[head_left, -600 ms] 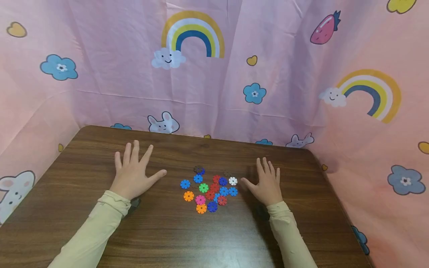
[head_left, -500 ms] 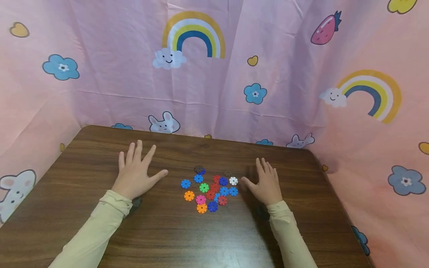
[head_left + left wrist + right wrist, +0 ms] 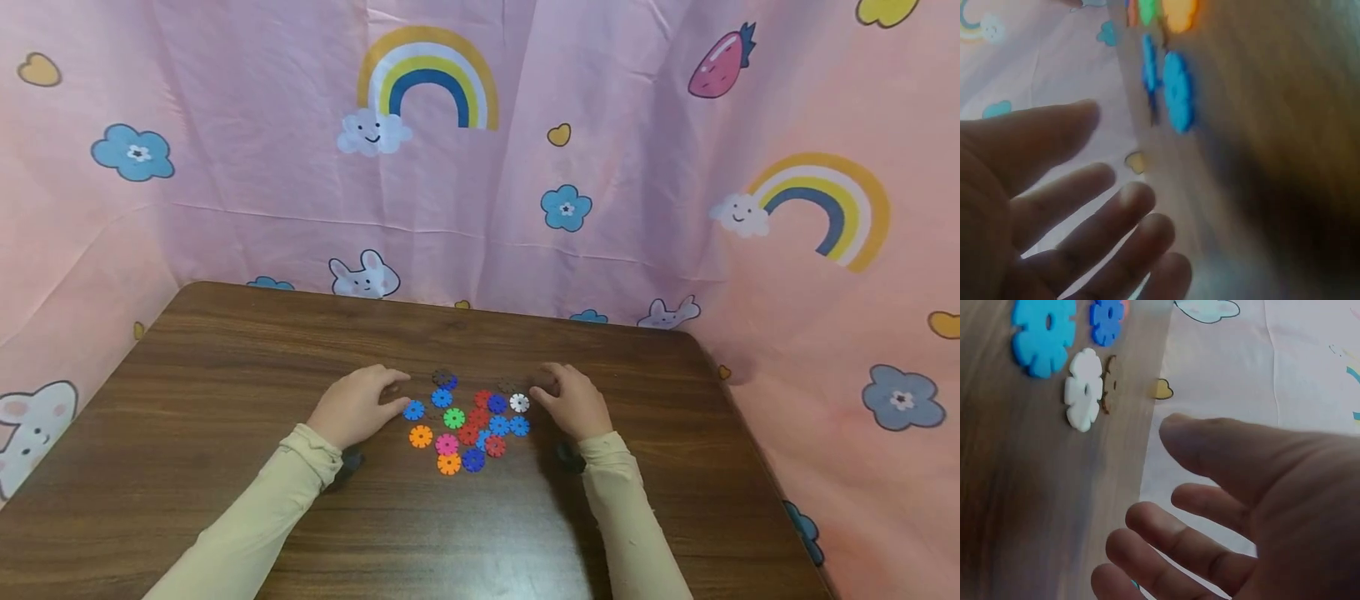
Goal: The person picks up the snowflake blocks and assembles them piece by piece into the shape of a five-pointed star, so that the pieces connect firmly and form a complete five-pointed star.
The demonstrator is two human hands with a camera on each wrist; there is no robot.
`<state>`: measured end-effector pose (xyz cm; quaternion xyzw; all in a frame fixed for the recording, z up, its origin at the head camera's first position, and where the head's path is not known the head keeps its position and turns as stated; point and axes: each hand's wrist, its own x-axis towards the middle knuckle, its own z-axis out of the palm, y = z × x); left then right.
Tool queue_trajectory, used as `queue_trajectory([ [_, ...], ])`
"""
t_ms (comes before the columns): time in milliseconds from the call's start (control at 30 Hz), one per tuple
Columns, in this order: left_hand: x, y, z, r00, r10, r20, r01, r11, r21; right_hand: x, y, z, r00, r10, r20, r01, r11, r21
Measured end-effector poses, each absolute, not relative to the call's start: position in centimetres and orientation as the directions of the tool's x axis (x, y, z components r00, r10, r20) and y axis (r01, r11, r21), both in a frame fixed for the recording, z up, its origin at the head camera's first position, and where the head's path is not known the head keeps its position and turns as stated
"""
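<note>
Notched plastic discs lie loosely grouped mid-table, among them a green disc (image 3: 453, 418), a pink disc (image 3: 446, 444), a white disc (image 3: 519, 402) and several blue, red, orange and brown ones. My left hand (image 3: 358, 406) is left of the group, its thumb close to a light blue disc (image 3: 413, 409); the left wrist view shows its fingers relaxed and apart, holding nothing. To the right, my right hand (image 3: 576, 403) has its thumb near the white disc (image 3: 1084, 390), fingers loosely bent and empty in the right wrist view.
The brown wooden table (image 3: 420, 533) has its far edge against a pink patterned curtain (image 3: 465, 183), which also hangs along the left and right sides. A dark band or device shows below each wrist.
Both hands have moved inward to the discs, the left hand clearly rightward. Their spread fingers have come to a looser bend. The discs look unmoved.
</note>
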<state>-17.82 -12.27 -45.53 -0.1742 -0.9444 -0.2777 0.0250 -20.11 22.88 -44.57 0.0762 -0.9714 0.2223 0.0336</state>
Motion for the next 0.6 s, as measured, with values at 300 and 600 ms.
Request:
queue_trajectory([
  [300,-17.8,-11.4,-46.3,-0.953,0.301,0.047,0.278,0.799,0.533,-20.4,22.7,-45.6,-0.986,-0.154,0.059,-0.163,0.854,-0.493],
  [600,-17.9,-11.0,-47.1,-0.957,0.284,0.064,0.268,0.774,0.574,-20.7,23.0,-46.4,-0.984,-0.174,0.046,-0.172,0.832,-0.527],
])
